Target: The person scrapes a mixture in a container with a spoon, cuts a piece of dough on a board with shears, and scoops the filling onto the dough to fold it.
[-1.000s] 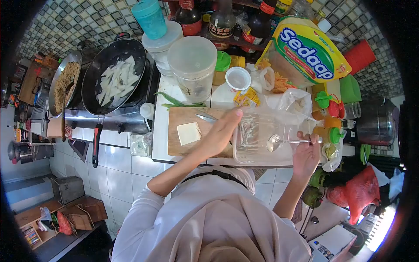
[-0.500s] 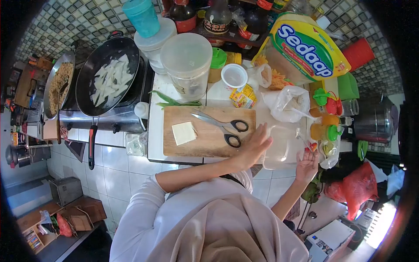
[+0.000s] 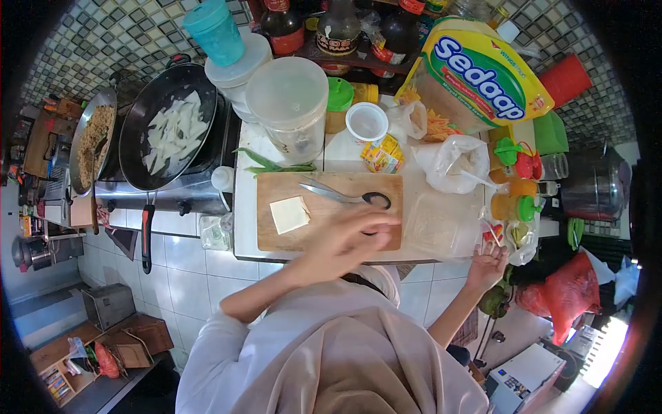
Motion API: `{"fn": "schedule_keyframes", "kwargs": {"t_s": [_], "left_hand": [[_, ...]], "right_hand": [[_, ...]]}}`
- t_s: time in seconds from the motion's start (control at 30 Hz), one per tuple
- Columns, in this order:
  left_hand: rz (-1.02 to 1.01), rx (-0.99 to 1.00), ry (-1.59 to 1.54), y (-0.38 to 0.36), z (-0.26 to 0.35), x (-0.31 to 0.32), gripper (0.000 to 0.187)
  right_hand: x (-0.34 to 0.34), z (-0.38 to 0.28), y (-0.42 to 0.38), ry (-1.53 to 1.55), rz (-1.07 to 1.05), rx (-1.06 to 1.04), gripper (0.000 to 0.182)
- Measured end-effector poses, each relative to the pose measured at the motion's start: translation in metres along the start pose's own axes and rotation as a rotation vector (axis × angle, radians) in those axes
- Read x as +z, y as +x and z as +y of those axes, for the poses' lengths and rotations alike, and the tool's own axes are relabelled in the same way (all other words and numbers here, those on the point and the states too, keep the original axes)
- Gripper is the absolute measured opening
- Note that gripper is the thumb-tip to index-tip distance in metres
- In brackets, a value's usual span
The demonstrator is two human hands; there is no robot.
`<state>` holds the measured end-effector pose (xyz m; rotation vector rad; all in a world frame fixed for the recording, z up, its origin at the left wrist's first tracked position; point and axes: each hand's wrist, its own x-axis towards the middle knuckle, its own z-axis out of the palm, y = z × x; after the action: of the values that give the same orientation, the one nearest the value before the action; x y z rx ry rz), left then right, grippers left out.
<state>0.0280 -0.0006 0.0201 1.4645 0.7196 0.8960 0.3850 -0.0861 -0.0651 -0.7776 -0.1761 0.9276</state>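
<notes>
My left hand [image 3: 358, 233], smeared by motion, is over the lower right part of the wooden cutting board [image 3: 331, 181]. It partly covers the scissors [image 3: 327, 192], which lie with their blades to the upper left; whether it touches them is unclear. A square white slab [image 3: 289, 214] lies on the board's left side. At the counter's right front edge, my right hand [image 3: 488, 265] has its fingers curled at the end of a thin white utensil [image 3: 494, 234]. Between the hands is a clear plastic container [image 3: 445, 224], beside the board.
A black pan [image 3: 200, 148] with white strips and another pan [image 3: 86, 169] with brown food sit on the stove at left. Jars, a large tub [image 3: 286, 103], green pods [image 3: 269, 163], a white bag [image 3: 455, 163] and a yellow Sedaap pouch [image 3: 496, 58] stand behind the board.
My left hand has moved left from the board's right edge to over the scissors' handles. My right hand has shifted slightly down, and the thin white utensil now reaches its fingers.
</notes>
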Motion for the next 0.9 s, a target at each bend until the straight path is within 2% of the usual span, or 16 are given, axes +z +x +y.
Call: {"fn": "schedule_keyframes", "kwargs": {"t_s": [0.03,0.07,0.1,0.17,0.27,0.33,0.4,0.63,0.83,0.9], "left_hand": [[0.023,0.005,0.191,-0.010,0.011,-0.022,0.027],[0.142,-0.037,0.363,-0.020,0.017,-0.038,0.027],[0.262,-0.080,0.534,-0.031,0.020,-0.053,0.027],[0.325,-0.086,0.954,-0.050,0.021,-0.083,0.034],[0.315,-0.168,1.042,-0.069,0.012,-0.095,0.041],[0.330,-0.202,1.013,-0.072,0.006,-0.090,0.043],[0.345,-0.228,1.022,-0.070,-0.004,-0.085,0.046],[0.366,-0.142,1.087,-0.063,-0.008,-0.085,0.039],[0.453,-0.030,1.022,-0.062,-0.014,-0.085,0.021],[0.459,-0.091,0.656,-0.061,-0.014,-0.082,0.017]], "right_hand": [[0.001,-0.005,0.002,-0.024,-0.114,-0.022,0.015],[0.005,-0.008,0.002,-0.047,-0.228,-0.043,0.016],[0.013,-0.008,0.002,-0.044,-0.227,-0.035,0.016],[0.043,-0.001,0.002,0.005,-0.183,-0.181,0.018],[0.089,0.009,-0.007,0.033,-0.238,-0.171,0.016],[0.107,0.017,-0.009,0.039,-0.282,-0.158,0.016],[0.119,0.025,-0.011,0.059,-0.478,-0.046,0.017],[0.154,0.067,-0.036,0.018,-0.511,0.104,0.018],[0.155,0.078,-0.045,0.003,-0.533,0.206,0.018],[0.157,0.082,-0.049,-0.044,-0.499,0.216,0.020]]}}
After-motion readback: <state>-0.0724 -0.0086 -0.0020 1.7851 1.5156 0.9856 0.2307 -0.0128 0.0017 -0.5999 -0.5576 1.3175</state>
